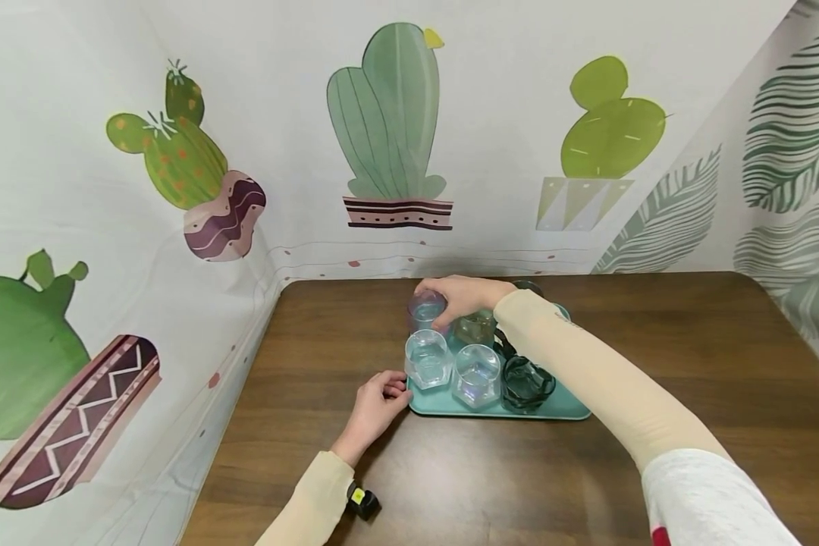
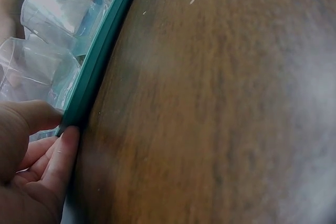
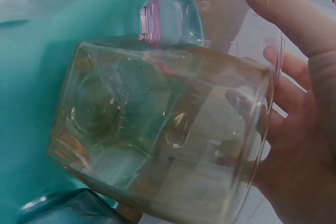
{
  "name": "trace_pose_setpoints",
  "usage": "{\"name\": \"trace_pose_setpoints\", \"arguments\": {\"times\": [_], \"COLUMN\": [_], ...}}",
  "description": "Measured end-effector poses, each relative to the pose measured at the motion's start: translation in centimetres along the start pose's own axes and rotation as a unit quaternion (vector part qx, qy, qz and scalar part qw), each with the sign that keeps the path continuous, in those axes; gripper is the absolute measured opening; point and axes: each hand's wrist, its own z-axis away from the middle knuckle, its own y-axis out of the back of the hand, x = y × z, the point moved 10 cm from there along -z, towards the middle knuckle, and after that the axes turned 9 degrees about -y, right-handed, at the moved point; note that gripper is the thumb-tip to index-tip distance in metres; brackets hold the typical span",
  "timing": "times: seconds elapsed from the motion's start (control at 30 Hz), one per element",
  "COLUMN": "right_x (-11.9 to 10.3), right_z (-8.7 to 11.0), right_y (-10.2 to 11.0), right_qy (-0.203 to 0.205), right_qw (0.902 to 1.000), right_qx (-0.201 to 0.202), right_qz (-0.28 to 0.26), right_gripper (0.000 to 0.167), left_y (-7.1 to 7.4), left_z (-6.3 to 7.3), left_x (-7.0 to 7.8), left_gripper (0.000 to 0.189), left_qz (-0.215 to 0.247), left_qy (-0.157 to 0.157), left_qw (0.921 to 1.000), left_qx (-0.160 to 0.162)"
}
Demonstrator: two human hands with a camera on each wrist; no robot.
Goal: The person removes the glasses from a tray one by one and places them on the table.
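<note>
A teal tray (image 1: 572,408) lies on the table with several drinking glasses on it. My left hand (image 1: 382,402) pinches its near left corner, thumb on the rim (image 2: 97,59) and fingertips against the outside. At the back left, my right hand (image 1: 460,296) grips a pinkish-purple glass (image 1: 425,311) from above, thumb and fingers around its upper part. An amber glass (image 3: 126,124) stands beside it, close under the right palm. Two clear glasses, one at the left (image 1: 428,365) and one mid-front (image 1: 478,379), stand nearest me, with a dark glass (image 1: 527,385) to their right.
My right forearm (image 1: 587,364) crosses over the tray and hides part of its right side. Behind it shows the rim of another dark glass (image 1: 528,287). Brown wooden tabletop (image 1: 300,341) surrounds the tray; a cactus-print cloth (image 1: 491,152) hangs behind the table.
</note>
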Motion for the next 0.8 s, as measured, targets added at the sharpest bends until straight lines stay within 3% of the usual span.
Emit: {"name": "trace_pose_setpoints", "arguments": {"times": [0.33,0.8], "right_x": [-0.4,-0.7], "right_z": [1.0,3.5], "right_y": [2.3,6.1], "right_qy": [0.041,0.028], "right_qw": [0.997,0.9891], "right_qx": [0.049,0.117], "right_qz": [-0.044,-0.085], "right_gripper": [0.073,0.075], "left_y": [-0.1,0.0], "left_z": [0.0,0.1], "left_x": [0.1,0.1], "left_gripper": [0.022,0.022], "left_qz": [0.003,-0.01], "left_qy": [0.001,-0.003], "left_qw": [1.0,0.9999], "left_qx": [0.002,0.006]}}
